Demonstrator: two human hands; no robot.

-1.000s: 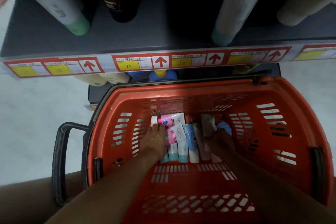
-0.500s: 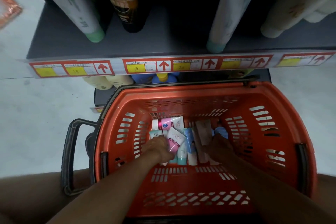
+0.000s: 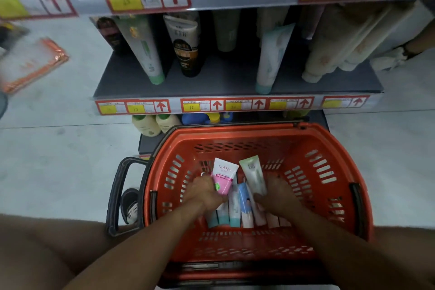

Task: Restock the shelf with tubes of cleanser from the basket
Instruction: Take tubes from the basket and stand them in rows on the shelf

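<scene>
Inside the red basket, the left hand grips a pink tube and the right hand a pale green tube, above the remaining tubes. Pickup looks done; next comes carrying both up to the far shelf.

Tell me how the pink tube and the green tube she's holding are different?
The pink tube is pink and white, and the left hand holds it; the green tube is pale green, and the right hand holds it. The green tube looks longer and slimmer. Both are lifted above the tubes lying in the basket.
</scene>
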